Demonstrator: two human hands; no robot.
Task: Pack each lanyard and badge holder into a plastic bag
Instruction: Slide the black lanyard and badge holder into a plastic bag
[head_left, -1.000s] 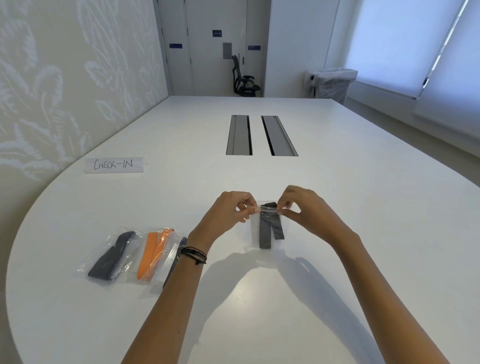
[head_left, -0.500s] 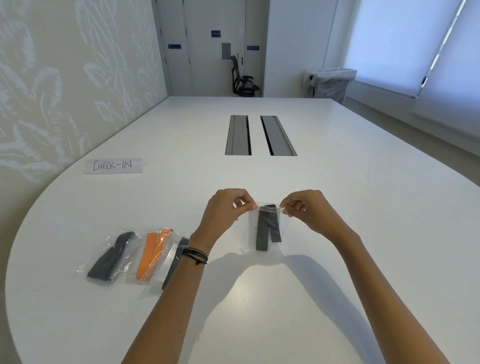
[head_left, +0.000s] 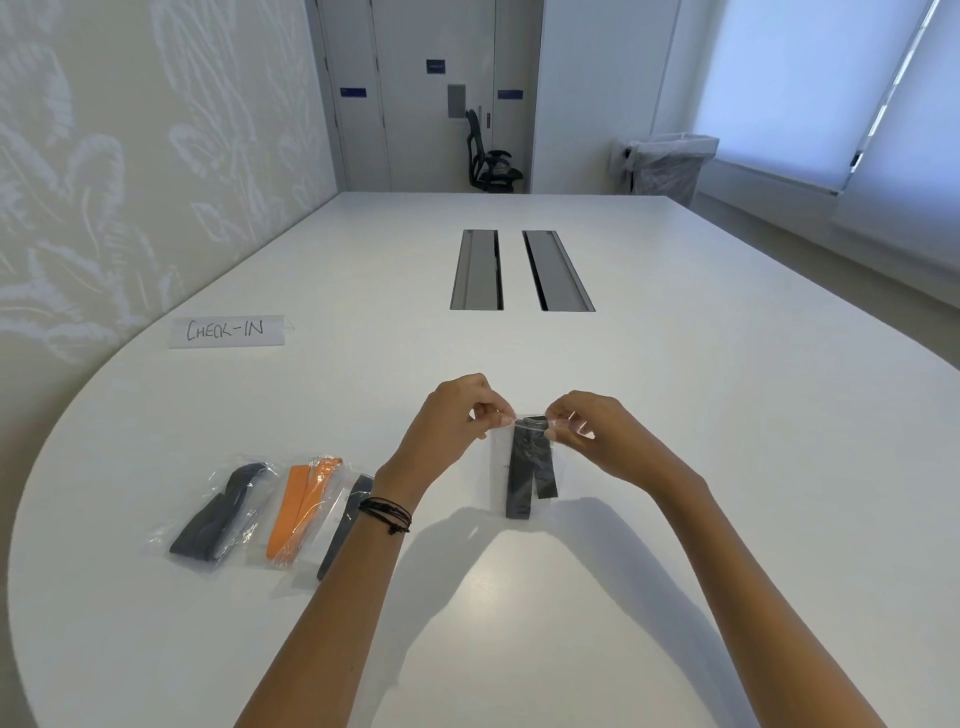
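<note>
A clear plastic bag (head_left: 497, 467) with a folded dark grey lanyard (head_left: 524, 478) inside hangs just above the white table (head_left: 675, 467). My left hand (head_left: 457, 421) pinches the bag's top left corner and my right hand (head_left: 587, 431) pinches the top right corner along its opening strip. To the left lie three filled bags: one with a dark grey lanyard (head_left: 218, 514), one with an orange lanyard (head_left: 301, 504), one with a grey lanyard (head_left: 345, 525) partly hidden behind my left wrist.
A paper sign reading CHECK-IN (head_left: 227, 330) lies at the table's left edge. Two metal cable hatches (head_left: 519, 270) are set into the table's middle. An office chair (head_left: 491, 156) and a lined bin (head_left: 670, 166) stand beyond the far end.
My hands moved slightly apart along the bag's top and then closer again; the bag stays held between them at the same spot.
</note>
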